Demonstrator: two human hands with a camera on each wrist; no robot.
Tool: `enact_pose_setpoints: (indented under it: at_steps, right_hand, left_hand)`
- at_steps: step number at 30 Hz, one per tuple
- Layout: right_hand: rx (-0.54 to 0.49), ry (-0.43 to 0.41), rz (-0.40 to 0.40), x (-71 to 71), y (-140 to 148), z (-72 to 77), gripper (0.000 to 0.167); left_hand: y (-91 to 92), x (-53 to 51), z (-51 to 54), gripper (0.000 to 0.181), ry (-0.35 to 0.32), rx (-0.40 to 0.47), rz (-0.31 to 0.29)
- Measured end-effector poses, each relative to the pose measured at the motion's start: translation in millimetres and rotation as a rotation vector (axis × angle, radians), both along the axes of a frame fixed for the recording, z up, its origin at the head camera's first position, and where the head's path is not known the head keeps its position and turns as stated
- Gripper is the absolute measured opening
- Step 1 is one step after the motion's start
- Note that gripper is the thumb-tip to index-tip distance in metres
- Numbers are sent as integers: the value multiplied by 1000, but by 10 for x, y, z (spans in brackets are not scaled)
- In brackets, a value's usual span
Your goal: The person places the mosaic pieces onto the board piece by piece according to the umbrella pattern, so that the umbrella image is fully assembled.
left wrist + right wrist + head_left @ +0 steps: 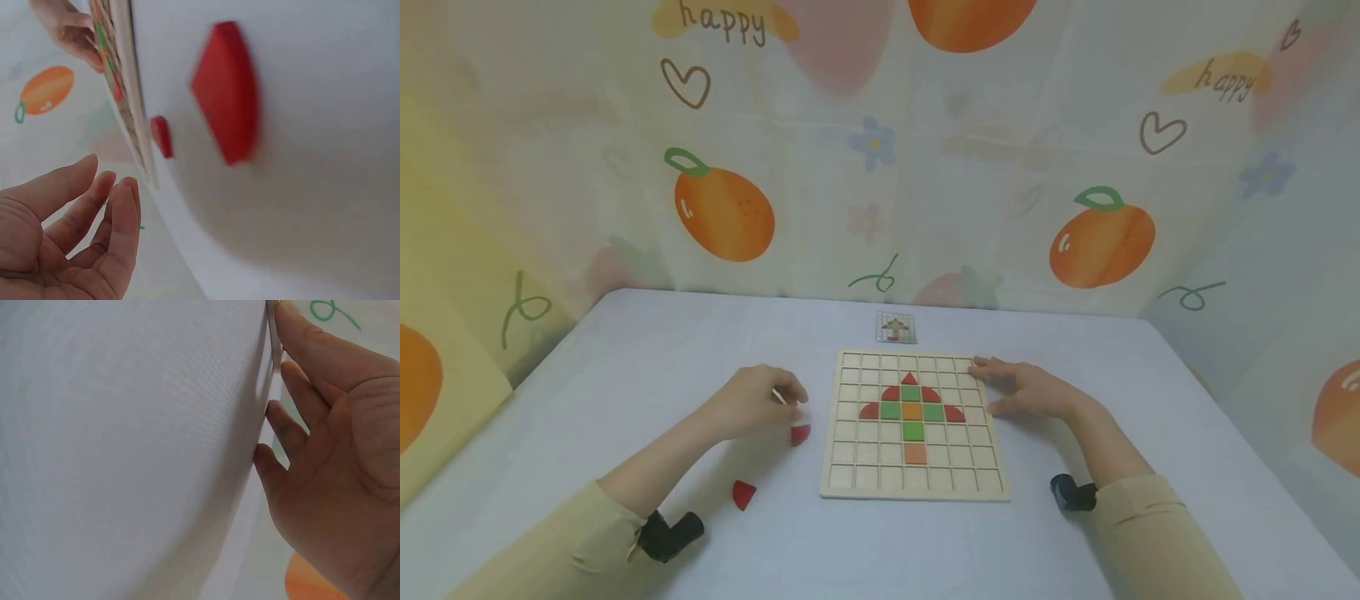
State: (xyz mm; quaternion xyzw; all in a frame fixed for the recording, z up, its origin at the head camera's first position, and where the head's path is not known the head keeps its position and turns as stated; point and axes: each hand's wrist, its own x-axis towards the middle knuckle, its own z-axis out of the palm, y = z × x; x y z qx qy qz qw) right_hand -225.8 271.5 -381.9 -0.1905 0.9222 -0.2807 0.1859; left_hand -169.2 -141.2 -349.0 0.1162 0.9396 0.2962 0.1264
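Note:
My left hand [752, 402] hovers left of the wooden grid board [850, 475], above a red quarter-round piece [800, 435]. In the left wrist view its fingers [128, 215] bend loosely, with nothing between them and the thumb. A second red quarter-round piece [743, 494] lies nearer the front. At the board's right edge, my right hand [1033, 390] touches the rim with fingers spread. On the grid, red, green and orange pieces form a rocket-like figure, with a red triangle [910, 379] on top and an orange square [915, 453] at the bottom.
Behind the board lies a small pattern card [896, 327] with a similar figure. White cloth [625, 367] covers the table. A printed curtain [820, 183] hangs at the back and sides. Each wrist wears a black camera mount [670, 536].

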Motion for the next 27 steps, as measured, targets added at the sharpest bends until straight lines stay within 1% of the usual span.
enact_pose_setpoints:
  at_steps: [3, 6, 9, 14, 18, 20, 22, 27]
  right_hand:
    - [9, 1, -3, 1, 2, -6, 66]
    - [13, -4, -10, 5, -2, -6, 66]
    - [15, -13, -16, 11, -5, -3, 66]
    - [6, -21, -23, 20, -3, -4, 67]
    - [-4, -24, -25, 23, -1, -10, 67]
    - [-2, -19, -20, 21, 1, -14, 67]
    - [-4, -11, -15, 18, 1, -13, 67]
    - [-4, -2, -6, 13, -8, -2, 65]
  left_hand:
    - [-104, -13, -77, 18, 3, 2, 6]
    - [-165, -23, -130, 19, 0, 1, 12]
    - [-188, -31, -159, 21, -4, 6, -6]
    - [-148, -38, -196, 22, -14, 16, -52]
    - [-83, -27, -219, 23, 0, 0, -84]
    - [-56, -16, -225, 20, 12, -1, -95]
    - [-39, -1, -223, 17, 21, -3, -102]
    - [-23, 17, -230, 11, 17, 0, -96]
